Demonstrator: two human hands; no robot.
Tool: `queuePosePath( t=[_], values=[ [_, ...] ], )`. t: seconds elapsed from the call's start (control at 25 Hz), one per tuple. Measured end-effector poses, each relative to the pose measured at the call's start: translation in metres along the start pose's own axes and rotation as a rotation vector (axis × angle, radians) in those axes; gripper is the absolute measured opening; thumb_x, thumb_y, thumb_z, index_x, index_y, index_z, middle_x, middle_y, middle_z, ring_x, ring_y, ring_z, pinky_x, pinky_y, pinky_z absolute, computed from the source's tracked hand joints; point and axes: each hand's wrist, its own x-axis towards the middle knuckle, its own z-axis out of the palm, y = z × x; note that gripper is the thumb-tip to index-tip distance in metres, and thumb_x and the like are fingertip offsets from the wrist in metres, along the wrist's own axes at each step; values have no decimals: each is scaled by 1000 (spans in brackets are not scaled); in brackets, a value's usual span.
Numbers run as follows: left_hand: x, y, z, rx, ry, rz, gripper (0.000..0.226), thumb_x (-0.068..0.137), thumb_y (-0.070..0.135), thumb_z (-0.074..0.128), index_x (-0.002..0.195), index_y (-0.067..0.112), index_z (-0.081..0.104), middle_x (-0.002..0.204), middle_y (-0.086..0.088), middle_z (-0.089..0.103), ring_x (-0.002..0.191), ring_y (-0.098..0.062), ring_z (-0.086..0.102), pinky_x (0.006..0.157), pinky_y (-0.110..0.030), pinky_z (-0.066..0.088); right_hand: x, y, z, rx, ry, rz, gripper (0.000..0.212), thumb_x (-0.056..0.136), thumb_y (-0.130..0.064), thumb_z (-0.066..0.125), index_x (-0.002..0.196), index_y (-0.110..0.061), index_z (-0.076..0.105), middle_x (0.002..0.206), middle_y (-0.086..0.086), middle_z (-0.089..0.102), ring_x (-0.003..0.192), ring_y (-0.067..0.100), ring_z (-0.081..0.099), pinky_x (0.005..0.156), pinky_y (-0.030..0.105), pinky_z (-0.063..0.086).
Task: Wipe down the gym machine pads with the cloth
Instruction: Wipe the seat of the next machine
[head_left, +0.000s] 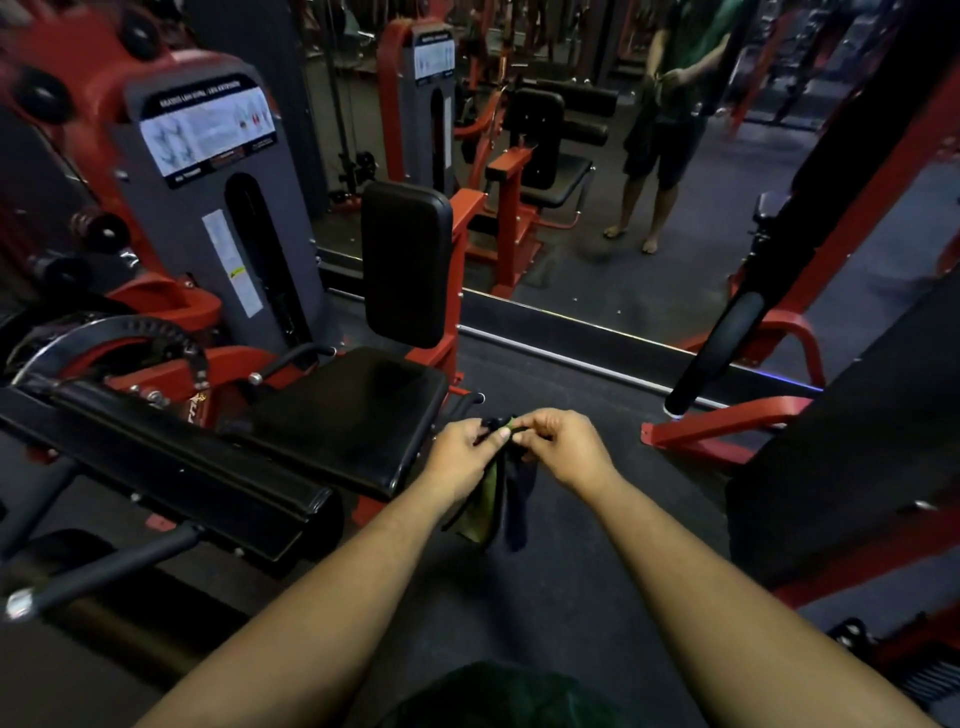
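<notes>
A dark cloth with a green side (501, 504) hangs down between my two hands in front of me. My left hand (465, 452) pinches its top edge, and my right hand (558, 447) pinches the same edge right beside it. Both hands hover just off the right front corner of the machine's black seat pad (353, 410). The upright black back pad (408, 262) stands behind the seat on a red frame. A long black leg pad (171, 462) runs across the lower left.
The grey weight-stack tower (218, 218) rises at left. A wall mirror (623, 182) ahead reflects the machine and a standing person. A red frame with a black padded bar (717, 348) stands at right. Dark rubber floor (587, 545) lies below my arms.
</notes>
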Motion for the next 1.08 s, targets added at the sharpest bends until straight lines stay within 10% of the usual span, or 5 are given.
queuePosePath(
  t=[0.32, 0.56, 0.76, 1.08],
  values=[
    [4, 14, -1, 96, -46, -25, 16, 86, 2, 77, 90, 17, 75, 76, 10, 70, 64, 9, 59, 73, -24, 49, 15, 1, -20, -312, 20, -42, 19, 83, -51, 75, 89, -33, 74, 75, -13, 67, 73, 5, 63, 67, 29, 52],
    [5, 24, -23, 25, -67, -11, 22, 93, -6, 66, 104, 13, 69, 92, 9, 71, 78, 13, 63, 79, -10, 47, 20, 38, -37, -710, -409, -57, 33, 94, -58, 56, 125, -44, 56, 107, -7, 42, 118, 20, 43, 97, 43, 39],
    [9, 19, -40, -170, 35, -96, 20, 96, -5, 61, 96, 12, 71, 94, 0, 74, 94, -15, 66, 93, -31, 51, 13, 41, -30, -772, -444, -47, 50, 89, -68, 55, 134, -46, 52, 129, -1, 44, 126, 21, 36, 105, 49, 34],
    [21, 6, -63, 229, 269, -129, 6, 95, 17, 68, 100, 16, 72, 97, -4, 77, 97, -22, 71, 92, -40, 55, 32, 24, -49, -518, 107, -173, 14, 99, -37, 52, 96, -23, 51, 92, -1, 61, 88, 25, 58, 73, 39, 47]
  ],
)
